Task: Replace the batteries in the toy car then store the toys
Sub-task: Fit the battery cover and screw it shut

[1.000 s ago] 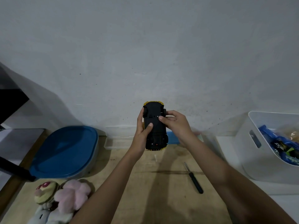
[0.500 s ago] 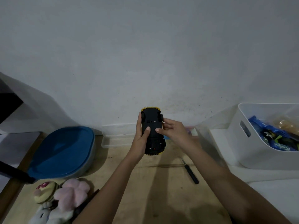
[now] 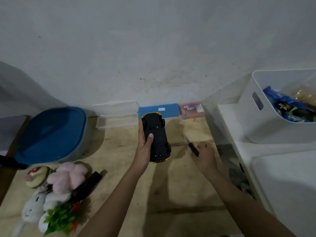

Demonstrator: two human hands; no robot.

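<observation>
Head view: left hand (image 3: 144, 147) grips the toy car (image 3: 156, 137) belly-up above the tabletop (image 3: 119, 159). Right hand (image 3: 204, 157) lands on the screwdriver (image 3: 192, 146); pinched yet, I can't tell. Best to hold the car steady and seat the tip squarely before turning.

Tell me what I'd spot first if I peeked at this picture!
Right in the middle, the left hand holds a toy car upside down, black belly up with yellow edges peeking out. Just to its right, the right hand touches the handle of a black screwdriver down at the wooden table. In the lower left corner sits a pile of plush toys, in front of a big blue-lidded tub.
</observation>
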